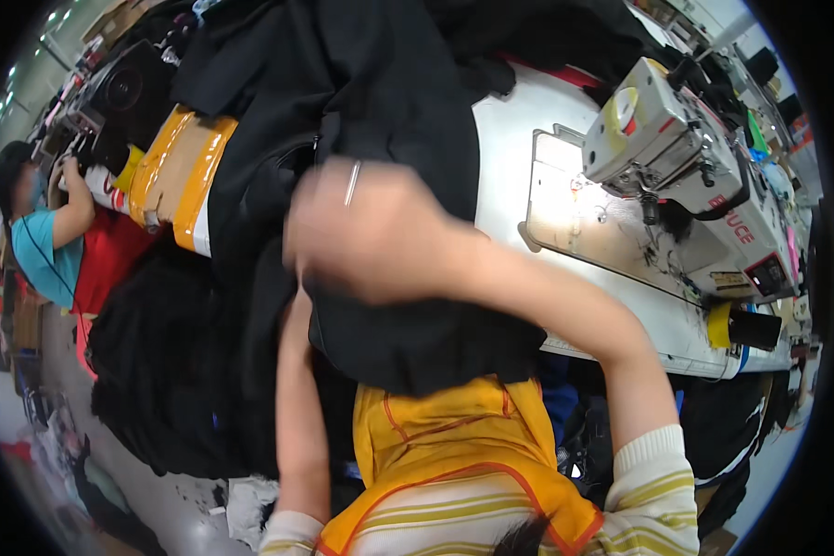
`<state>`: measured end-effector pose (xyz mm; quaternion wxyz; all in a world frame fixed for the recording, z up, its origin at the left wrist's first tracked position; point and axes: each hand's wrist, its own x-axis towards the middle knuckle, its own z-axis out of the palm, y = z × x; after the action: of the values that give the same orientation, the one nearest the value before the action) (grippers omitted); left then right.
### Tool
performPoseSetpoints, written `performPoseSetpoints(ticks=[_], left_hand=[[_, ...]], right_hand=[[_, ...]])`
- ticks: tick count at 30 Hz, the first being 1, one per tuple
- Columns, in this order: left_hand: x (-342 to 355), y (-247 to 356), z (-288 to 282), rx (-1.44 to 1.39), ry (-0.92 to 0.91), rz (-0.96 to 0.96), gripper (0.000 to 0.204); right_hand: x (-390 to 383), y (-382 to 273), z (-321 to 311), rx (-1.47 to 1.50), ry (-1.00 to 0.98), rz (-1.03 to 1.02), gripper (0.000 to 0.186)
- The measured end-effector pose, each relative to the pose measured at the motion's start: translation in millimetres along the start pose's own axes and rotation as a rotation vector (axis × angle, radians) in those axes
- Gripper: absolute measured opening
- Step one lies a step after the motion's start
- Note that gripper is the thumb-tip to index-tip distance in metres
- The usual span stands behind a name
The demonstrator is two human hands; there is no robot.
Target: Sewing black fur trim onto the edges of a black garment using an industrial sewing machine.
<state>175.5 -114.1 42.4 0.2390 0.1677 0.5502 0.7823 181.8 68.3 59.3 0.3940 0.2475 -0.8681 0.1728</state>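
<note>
White sewing table [505, 148], blurred right hand [380, 232] at frame centre, finger spread impossible to tell, left hand [303, 239] merging behind, equally unreadable, right forearm [565, 296] slanting from lower right, left forearm [301, 417] rising steeply, black cloth [417, 343] beneath, reaching the top edge.

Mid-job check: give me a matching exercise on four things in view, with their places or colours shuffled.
1. sewing machine
2. apron
3. black cloth
4. right hand

A. beneath the blurred hand
B. yellow with orange-red trim
C. in front of the cloth, blurred
D. white, on the picture's right side

Pairs: 1-D, 2-B, 3-A, 4-C
</note>
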Motion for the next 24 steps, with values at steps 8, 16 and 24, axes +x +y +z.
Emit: performPoseSetpoints(ticks=[8,16,24], left_hand=[[170,13,-6,1.932,-0.366,0.566,0.058],[276,7,65,1.665,-0.621,0.543,0.055],[274,-77,173,1.426,-0.544,1.106,0.047]], right_hand=[[-38,-17,-57,-0.126,-0.604,-0.021,0.026],[-171,-48,-155,-0.130,-0.199,0.735,0.036],[-179,-47,-137,-0.524,-0.395,0.679,0.043]])
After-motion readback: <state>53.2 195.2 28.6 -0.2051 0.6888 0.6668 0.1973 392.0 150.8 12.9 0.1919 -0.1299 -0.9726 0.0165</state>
